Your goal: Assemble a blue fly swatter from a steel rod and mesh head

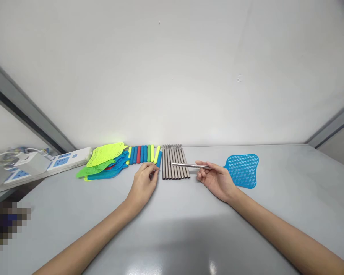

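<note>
My right hand (pixel 219 181) is closed on a thin metal rod (pixel 187 165), which points left over a row of similar metal rods (pixel 174 164). The rod appears joined to a blue fly swatter head (pixel 242 170), whose neck comes out behind that hand. With its fingers together, my left hand (pixel 145 181) pinches the lower end of a blue handle sleeve (pixel 159 158) at the right end of a row of coloured sleeves. Left of that hand lie stacked fly swatter heads (pixel 106 154) in yellow, green, blue and red.
A white power strip (pixel 81 154) with plugs and cables lies at the far left. The grey tabletop (pixel 172 233) ends at a white wall (pixel 172 76) behind the rows. A blurred-out patch (pixel 5 225) covers the lower left corner.
</note>
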The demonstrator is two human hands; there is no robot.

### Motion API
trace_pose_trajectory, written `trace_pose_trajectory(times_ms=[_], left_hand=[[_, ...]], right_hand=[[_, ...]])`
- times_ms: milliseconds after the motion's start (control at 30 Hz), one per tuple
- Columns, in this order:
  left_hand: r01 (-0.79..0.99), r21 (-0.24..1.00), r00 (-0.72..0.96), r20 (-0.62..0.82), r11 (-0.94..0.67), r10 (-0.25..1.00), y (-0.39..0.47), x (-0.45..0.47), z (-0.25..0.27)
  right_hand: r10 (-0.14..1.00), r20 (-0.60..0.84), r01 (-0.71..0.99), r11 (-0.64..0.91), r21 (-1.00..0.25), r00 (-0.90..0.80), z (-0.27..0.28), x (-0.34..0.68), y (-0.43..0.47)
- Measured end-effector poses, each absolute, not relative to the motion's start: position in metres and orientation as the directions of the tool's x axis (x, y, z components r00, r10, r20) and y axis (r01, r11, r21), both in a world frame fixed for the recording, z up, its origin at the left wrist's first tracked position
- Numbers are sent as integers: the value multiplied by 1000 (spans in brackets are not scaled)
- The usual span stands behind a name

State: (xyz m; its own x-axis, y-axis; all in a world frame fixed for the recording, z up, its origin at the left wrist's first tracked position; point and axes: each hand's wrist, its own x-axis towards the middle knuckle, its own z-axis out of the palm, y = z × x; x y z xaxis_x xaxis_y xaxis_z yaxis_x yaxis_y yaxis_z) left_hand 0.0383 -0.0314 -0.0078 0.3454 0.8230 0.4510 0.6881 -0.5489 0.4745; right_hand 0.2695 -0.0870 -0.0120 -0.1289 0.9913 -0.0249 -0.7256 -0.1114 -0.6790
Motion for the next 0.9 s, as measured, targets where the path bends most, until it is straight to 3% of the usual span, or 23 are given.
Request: trace_pose_trajectory(times_ms=[500,900], left_hand=[[762,351,395,415,-545,820,-24,35,-7],[777,284,354,541,-562,763,-20,28,12]], right_hand=[[992,-30,-724,-111,-680,-124,-10,268,-87],[992,-42,-719,-112,-686,-115,-10,269,-87]])
